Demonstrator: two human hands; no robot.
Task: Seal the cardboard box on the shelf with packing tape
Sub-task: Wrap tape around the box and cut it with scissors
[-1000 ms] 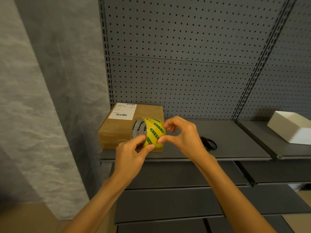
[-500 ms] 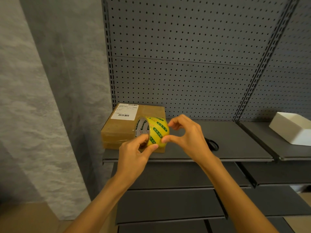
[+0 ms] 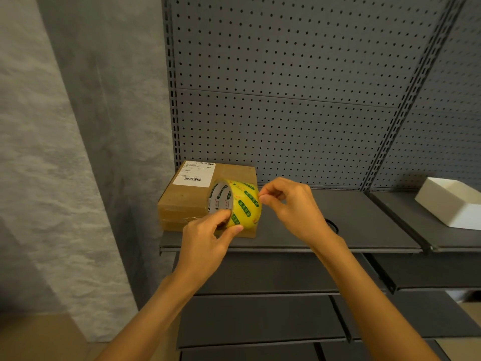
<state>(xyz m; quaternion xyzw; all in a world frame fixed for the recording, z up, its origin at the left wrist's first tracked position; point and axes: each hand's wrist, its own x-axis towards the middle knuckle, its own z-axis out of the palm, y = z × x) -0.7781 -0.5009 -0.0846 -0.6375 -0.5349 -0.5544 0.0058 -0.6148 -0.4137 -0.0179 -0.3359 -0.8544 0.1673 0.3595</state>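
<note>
A flat brown cardboard box (image 3: 190, 201) with a white shipping label lies at the left end of the dark grey shelf (image 3: 364, 230). In front of it I hold a roll of yellow packing tape (image 3: 240, 203) with green print. My left hand (image 3: 205, 237) grips the roll from below, thumb on its outer face and fingers in the core. My right hand (image 3: 289, 207) pinches at the roll's right edge with thumb and forefinger. The roll hides part of the box's right side.
A black scissors handle (image 3: 331, 226) shows on the shelf behind my right wrist. A white open box (image 3: 453, 204) stands on the neighbouring shelf at the right. Grey pegboard (image 3: 286, 100) backs the shelving, with lower shelves below and a grey wall at the left.
The roll and both hands have shifted slightly up and right. My right fingertips have closed in on the roll's right edge.
</note>
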